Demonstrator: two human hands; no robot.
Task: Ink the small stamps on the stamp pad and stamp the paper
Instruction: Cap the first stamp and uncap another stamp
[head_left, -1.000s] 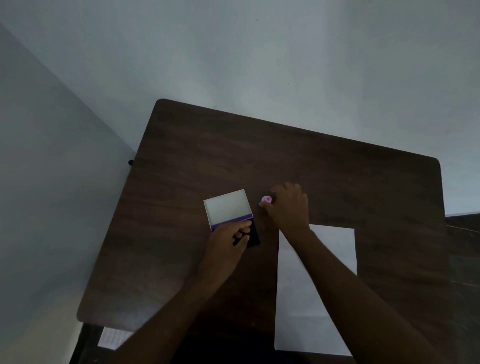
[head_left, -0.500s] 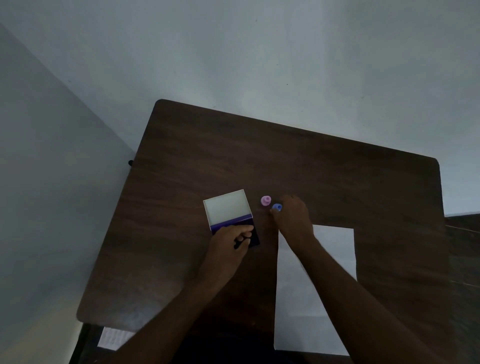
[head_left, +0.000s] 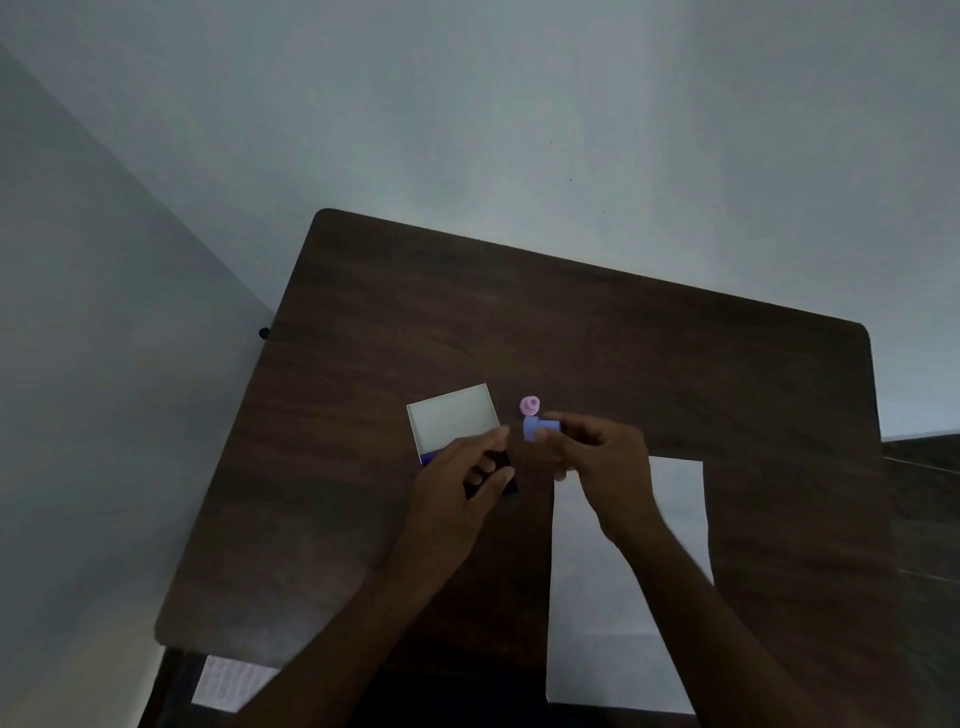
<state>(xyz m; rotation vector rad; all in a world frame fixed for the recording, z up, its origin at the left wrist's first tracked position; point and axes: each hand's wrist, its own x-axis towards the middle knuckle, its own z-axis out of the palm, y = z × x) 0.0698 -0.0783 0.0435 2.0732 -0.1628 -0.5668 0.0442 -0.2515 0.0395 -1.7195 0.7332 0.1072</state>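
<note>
Lifted off the dark wooden surface (head_left: 623, 338) since half a second ago, the small blue plastic stamp (head_left: 537, 428) now lies sideways in the right hand (head_left: 602, 457), pinched between thumb and fingertips just above the tabletop. That grip is clamped on the stamp. The small pink round stamp (head_left: 530, 405) stays where it was, standing just beyond the blue one. The left hand (head_left: 462, 478) has loosened: its fingers are spread and hover over the dark stamp pad (head_left: 506, 480), whose open white lid (head_left: 452, 418) stands behind it; that grip is apart and holds nothing, though whether a fingertip touches the pad's edge I cannot tell. The white sheet of paper (head_left: 675, 499) lies to the right, partly under the right forearm, and no prints show on its visible part.

The step in hand looks like carrying the blue stamp to the pad for inking. Next, the stamp's face probably needs turning downward and pressing squarely onto the ink, with the left hand steadying the pad.
</note>
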